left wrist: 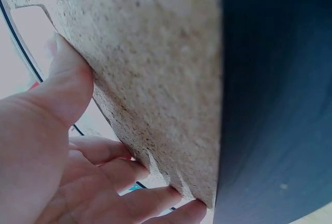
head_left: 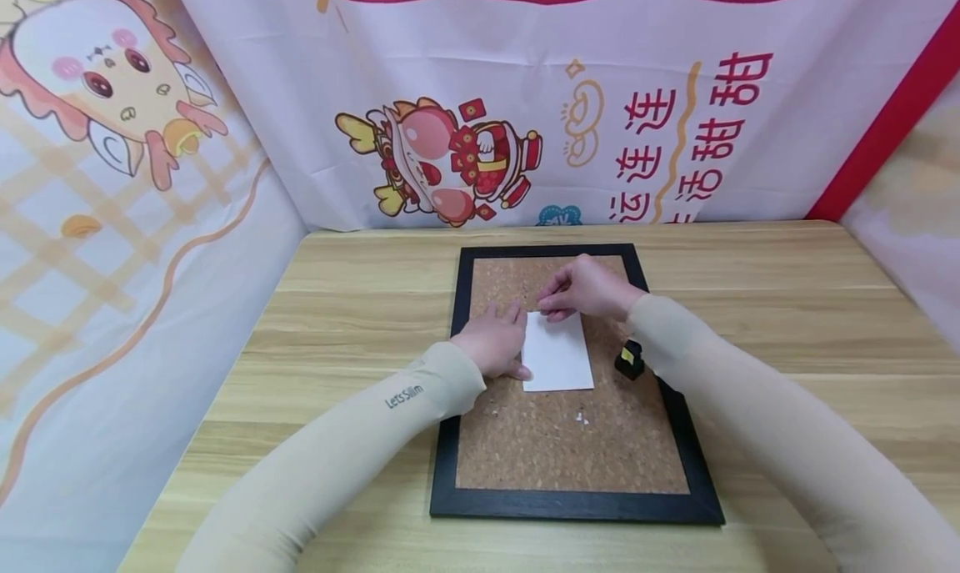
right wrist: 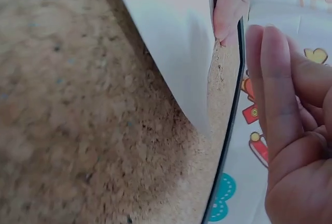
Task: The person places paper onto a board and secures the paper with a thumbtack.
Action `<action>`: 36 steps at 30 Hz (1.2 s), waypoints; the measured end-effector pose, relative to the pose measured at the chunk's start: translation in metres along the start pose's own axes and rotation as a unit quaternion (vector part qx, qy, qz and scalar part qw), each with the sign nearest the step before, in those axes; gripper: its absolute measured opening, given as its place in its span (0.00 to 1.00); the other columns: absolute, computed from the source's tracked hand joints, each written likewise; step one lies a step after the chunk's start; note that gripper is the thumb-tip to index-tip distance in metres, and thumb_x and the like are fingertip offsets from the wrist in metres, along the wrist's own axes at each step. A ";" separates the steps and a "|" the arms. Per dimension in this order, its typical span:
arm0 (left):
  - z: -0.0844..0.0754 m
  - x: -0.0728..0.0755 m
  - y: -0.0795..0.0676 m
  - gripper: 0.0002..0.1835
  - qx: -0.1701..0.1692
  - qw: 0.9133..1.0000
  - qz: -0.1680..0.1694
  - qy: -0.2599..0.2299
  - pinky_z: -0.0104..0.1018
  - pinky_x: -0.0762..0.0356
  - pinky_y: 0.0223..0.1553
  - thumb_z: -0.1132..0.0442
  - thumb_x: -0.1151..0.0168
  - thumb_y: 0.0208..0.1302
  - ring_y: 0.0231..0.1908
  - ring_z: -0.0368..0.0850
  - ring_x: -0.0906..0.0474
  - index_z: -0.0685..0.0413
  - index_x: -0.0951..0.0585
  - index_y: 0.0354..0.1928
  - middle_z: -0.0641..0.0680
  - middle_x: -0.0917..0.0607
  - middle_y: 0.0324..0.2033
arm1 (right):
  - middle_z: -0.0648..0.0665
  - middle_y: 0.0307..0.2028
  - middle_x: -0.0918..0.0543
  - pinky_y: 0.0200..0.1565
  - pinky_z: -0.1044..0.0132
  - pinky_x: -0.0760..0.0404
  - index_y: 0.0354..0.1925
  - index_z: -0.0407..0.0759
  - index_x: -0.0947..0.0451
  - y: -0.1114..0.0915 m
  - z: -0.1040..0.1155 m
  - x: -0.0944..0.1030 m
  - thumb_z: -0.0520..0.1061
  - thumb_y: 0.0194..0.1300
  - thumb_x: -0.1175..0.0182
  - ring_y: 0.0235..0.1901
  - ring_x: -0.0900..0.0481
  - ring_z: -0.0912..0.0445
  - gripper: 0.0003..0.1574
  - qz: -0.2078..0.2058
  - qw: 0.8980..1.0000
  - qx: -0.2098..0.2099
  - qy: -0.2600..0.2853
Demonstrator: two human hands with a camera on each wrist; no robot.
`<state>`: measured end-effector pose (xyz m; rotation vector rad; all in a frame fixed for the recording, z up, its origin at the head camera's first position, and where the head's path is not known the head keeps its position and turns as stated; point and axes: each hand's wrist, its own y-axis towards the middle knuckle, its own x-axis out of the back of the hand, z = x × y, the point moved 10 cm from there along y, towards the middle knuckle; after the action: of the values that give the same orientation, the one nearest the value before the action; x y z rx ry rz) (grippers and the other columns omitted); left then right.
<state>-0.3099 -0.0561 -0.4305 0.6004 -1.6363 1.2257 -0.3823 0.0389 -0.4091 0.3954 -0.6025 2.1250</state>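
A blank white sheet of paper [head_left: 558, 358] lies on a cork board [head_left: 570, 456] with a black frame. My left hand [head_left: 491, 339] rests flat on the board at the sheet's left edge, its fingers spread. In the left wrist view the thumb [left wrist: 72, 76] touches the paper and the fingertips [left wrist: 136, 170] press on the cork. Over the sheet's top edge is my right hand [head_left: 581, 289], with fingers bent and drawn together. In the right wrist view its fingers [right wrist: 277, 84] stand close together; whether they pinch anything small is hidden.
A small black object with a yellow patch [head_left: 630, 359] sits on the board's right side, beside the right sleeve. Some tiny whitish pieces [head_left: 582, 419] lie on the cork below the sheet. The board lies on a wooden table [head_left: 337, 306], with printed cloth hanging behind and at the sides.
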 end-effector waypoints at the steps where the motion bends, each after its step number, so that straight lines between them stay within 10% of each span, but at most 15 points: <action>1: 0.000 0.000 0.000 0.52 0.000 1.000 0.000 0.000 0.53 0.48 0.71 0.38 0.38 0.63 0.73 0.67 0.56 0.59 0.50 0.78 0.60 0.54 0.77 | 0.41 0.36 0.12 0.41 0.57 0.15 0.43 0.35 0.15 0.002 -0.003 0.001 0.38 0.67 0.36 0.34 0.12 0.52 0.09 0.001 1.000 -0.008 -0.002; 22: -0.003 0.000 0.000 0.51 -0.007 1.000 -0.001 0.008 0.52 0.49 0.72 0.38 0.40 0.64 0.74 0.67 0.57 0.59 0.51 0.78 0.60 0.55 0.77 | 0.40 0.34 0.14 0.36 0.64 0.17 0.43 0.38 0.16 0.010 -0.024 -0.014 0.36 0.69 0.40 0.28 0.18 0.54 0.06 0.097 0.986 -0.127 -0.047; 36: -0.001 0.000 0.002 0.52 -0.003 1.000 0.002 0.002 0.53 0.49 0.71 0.39 0.39 0.64 0.74 0.66 0.57 0.59 0.51 0.78 0.60 0.55 0.77 | 0.40 0.33 0.14 0.36 0.63 0.16 0.42 0.39 0.16 0.012 -0.025 -0.016 0.36 0.69 0.40 0.26 0.17 0.54 0.06 0.080 0.984 -0.148 -0.055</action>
<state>-0.3108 -0.0548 -0.4314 0.5899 -1.6377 1.2249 -0.3839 0.0358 -0.4406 0.3069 -1.0284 2.1299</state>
